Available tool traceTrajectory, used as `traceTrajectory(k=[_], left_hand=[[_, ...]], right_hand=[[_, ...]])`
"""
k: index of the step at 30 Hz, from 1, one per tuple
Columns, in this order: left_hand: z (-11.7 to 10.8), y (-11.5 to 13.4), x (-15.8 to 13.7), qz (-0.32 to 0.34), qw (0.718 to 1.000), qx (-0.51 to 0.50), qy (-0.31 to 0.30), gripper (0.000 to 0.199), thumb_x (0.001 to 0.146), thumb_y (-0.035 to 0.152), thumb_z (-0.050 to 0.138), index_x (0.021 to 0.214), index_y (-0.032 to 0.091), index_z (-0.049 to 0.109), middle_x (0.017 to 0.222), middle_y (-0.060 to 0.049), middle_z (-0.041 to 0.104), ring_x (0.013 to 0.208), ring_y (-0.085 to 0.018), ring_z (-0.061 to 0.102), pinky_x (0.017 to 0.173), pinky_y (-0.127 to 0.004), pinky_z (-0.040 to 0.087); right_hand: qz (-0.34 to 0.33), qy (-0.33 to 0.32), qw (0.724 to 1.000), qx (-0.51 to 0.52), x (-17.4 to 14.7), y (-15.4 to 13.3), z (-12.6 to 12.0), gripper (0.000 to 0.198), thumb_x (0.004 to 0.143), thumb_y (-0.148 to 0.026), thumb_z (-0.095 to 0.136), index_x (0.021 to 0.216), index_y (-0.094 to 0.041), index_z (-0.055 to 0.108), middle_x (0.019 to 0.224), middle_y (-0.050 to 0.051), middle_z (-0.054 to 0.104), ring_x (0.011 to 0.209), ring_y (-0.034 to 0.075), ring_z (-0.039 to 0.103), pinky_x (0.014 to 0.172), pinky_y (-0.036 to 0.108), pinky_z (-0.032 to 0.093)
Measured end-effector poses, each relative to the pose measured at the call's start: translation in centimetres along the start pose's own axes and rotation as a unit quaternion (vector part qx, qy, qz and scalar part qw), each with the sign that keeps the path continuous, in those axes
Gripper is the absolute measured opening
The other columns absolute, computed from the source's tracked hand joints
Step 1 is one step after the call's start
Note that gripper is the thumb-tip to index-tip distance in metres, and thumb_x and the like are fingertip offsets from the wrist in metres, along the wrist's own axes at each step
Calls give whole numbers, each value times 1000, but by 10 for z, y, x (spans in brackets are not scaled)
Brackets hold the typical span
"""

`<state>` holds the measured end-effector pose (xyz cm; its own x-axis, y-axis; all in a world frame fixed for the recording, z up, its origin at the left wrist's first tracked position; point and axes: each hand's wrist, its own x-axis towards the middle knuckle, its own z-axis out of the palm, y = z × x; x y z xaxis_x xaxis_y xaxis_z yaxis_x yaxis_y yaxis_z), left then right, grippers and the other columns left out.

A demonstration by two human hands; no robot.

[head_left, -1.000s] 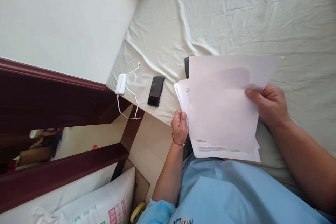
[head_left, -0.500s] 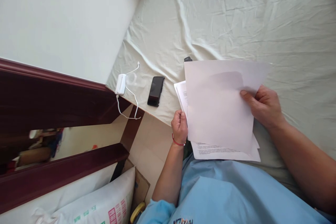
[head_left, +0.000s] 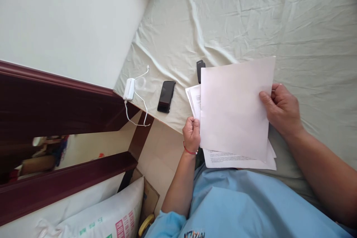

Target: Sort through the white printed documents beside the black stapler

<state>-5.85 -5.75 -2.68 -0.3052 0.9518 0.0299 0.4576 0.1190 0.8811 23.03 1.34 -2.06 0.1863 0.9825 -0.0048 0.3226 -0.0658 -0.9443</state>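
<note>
My right hand [head_left: 283,108] pinches the right edge of a blank-looking white sheet of paper [head_left: 234,108], thumb on top. That sheet covers most of a stack of printed papers [head_left: 240,159], whose lower and left edges stick out with lines of small text. My left hand [head_left: 191,134], a red bracelet at its wrist, is closed on the left edge of the stack, thumb uppermost. The fingers under the papers are hidden. Just beyond the sheet's upper left corner lies a small black object [head_left: 200,70], partly covered by the paper.
A black phone [head_left: 166,96] lies on the pale green sheet [head_left: 237,18] left of the papers. Near the bed's corner sits a white power adapter [head_left: 128,89] with a white cable. Dark red wooden rails [head_left: 55,100] and a printed white sack [head_left: 111,212] are at lower left.
The top sheet has straightened, its upper right corner swinging left. My right hand has shifted slightly right and up along its edge. More of the small black object shows; my left hand stays nearly put.
</note>
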Motion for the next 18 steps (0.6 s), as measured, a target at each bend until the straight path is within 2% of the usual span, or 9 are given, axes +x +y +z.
traceTrajectory(k=[4,7,12,18], left_hand=[[1,-2,0,2,1000,-14,4,36,101,54,52,85,22,54,70,3,48,65,-14,44,64,-25,38],[1,-3,0,1,1000,-31,3,33,101,52,54,85,22,55,72,3,51,66,-14,45,65,-25,39],[0,-4,0,-1,999,-32,1,32,101,51,54,86,22,56,72,3,50,66,-14,44,64,-25,38],[0,-2,-1,11,1000,-15,4,33,102,51,52,86,22,54,69,4,45,65,-14,41,63,-25,36]], right_hand=[[-26,62,998,-21,0,-4,0,18,98,-38,58,90,-22,59,71,-1,53,62,14,42,63,30,36],[-34,72,997,-22,0,-5,-1,19,98,-36,57,86,-22,57,71,-1,49,63,14,40,64,31,35],[-15,19,1000,9,-3,-8,-3,24,99,-42,59,85,-22,58,63,-3,45,58,14,36,58,31,30],[-15,-34,999,28,-7,-7,2,25,98,-45,61,88,-22,63,64,-2,49,56,13,38,54,31,28]])
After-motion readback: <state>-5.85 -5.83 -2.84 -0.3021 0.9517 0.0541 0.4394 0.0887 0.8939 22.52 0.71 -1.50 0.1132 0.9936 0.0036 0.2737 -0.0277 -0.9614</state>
